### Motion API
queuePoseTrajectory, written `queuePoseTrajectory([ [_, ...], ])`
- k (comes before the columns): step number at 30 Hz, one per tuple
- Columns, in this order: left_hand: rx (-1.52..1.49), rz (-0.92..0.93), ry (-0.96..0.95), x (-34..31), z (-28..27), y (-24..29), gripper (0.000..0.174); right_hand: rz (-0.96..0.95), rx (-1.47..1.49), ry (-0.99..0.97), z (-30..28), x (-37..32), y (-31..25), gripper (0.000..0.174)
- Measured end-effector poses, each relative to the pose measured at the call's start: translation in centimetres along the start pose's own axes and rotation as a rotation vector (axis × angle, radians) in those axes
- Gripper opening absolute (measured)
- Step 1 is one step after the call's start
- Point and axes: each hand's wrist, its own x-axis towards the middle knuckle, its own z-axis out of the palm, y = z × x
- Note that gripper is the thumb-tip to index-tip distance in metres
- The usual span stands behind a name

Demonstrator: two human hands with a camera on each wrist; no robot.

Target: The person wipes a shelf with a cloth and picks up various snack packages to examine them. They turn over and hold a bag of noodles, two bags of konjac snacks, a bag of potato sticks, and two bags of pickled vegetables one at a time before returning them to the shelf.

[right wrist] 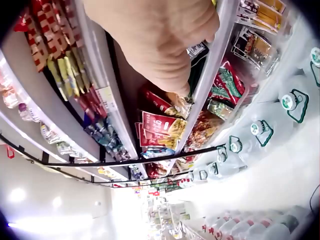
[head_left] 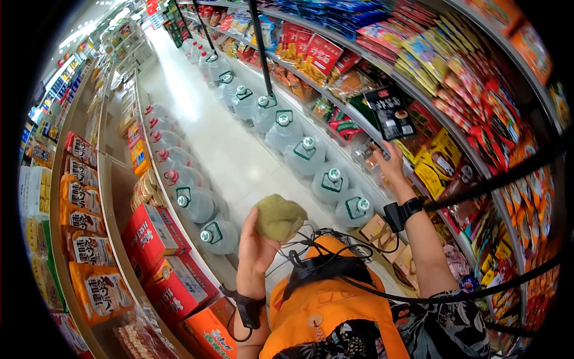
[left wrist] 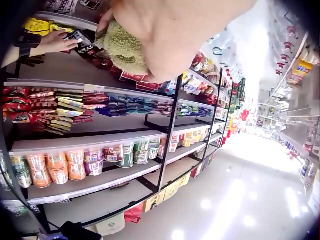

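Observation:
My left hand [head_left: 254, 248] holds a folded, fuzzy green cloth [head_left: 281, 216] up over the aisle; the nap of the cloth [left wrist: 125, 47] shows closely in the left wrist view. On the other side, my right hand [head_left: 393, 164] reaches to the shelf at the right, its fingers at the lower edge of a black food packet [head_left: 390, 112] with white print. In the left wrist view the fingertips overlap this packet [left wrist: 82, 42]. From the right wrist, the hand [right wrist: 160, 45] hides most of the packet, and red snack packets [right wrist: 162, 125] lie beyond it.
Large clear water bottles [head_left: 307, 154] with green handles line the floor below the right shelves. More bottles [head_left: 203, 203] stand along the left side. Red boxes [head_left: 152, 236] and orange-packed snacks [head_left: 98, 293] fill the left shelves. Black cables [head_left: 496, 290] run from my body to the right.

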Motion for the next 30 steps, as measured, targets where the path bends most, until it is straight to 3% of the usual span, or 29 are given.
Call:
queuePoseTrajectory([
  [2, -0.018, 0.002, 0.011, 2.8, -0.4, 2.0, 0.052, 0.104, -0.091, 0.042, 2.6, 2.7, 0.6, 0.050],
  [5, -0.025, -0.009, 0.010, 8.3, -1.3, 5.8, 0.053, 0.177, -0.047, 0.222, 6.8, 9.7, 9.8, 0.051],
  [7, -0.015, -0.035, 0.017, 12.1, -1.3, 8.5, 0.053, 0.465, 0.508, 0.274, 7.3, 9.5, 6.1, 0.053],
  [11, 0.082, -0.100, 0.017, 18.8, 0.8, 14.3, 0.054, 0.591, 0.695, 0.238, 7.5, 11.7, 6.0, 0.061],
  [12, 0.126, -0.102, 0.011, 20.2, 1.2, 15.6, 0.056, 0.654, 0.752, 0.330, 7.9, 12.5, 5.8, 0.049],
  [13, 0.133, -0.111, 0.005, 21.5, 1.2, 16.6, 0.056, 0.633, 0.893, 0.460, 8.7, 13.2, 7.1, 0.027],
  [17, 0.114, -0.144, 0.010, 26.0, 1.7, 19.7, 0.058, 0.733, 1.174, 0.603, 7.9, 14.5, 8.6, 0.026],
  [20, 0.117, -0.229, 0.055, 29.5, 1.1, 20.6, 0.052, 0.792, 1.078, 0.697, 7.3, 15.3, 9.3, 0.022],
  [23, 0.189, -0.295, 0.066, 33.1, 1.2, 21.4, 0.048, 0.603, 1.189, 0.693, 6.6, 14.2, 8.3, 0.023],
  [24, 0.184, -0.330, 0.069, 34.3, 1.6, 21.7, 0.042, 0.564, 1.205, 0.744, 6.6, 14.0, 5.1, 0.023],
  [26, 0.204, -0.429, -0.010, 36.7, 2.0, 22.5, 0.027, 0.452, 1.325, 0.653, 6.0, 12.9, 5.2, 0.023],
  [30, 0.298, -0.491, -0.118, 40.9, 1.8, 23.2, 0.026, 0.350, 1.425, 0.658, 7.2, 9.8, -4.5, 0.017],
])
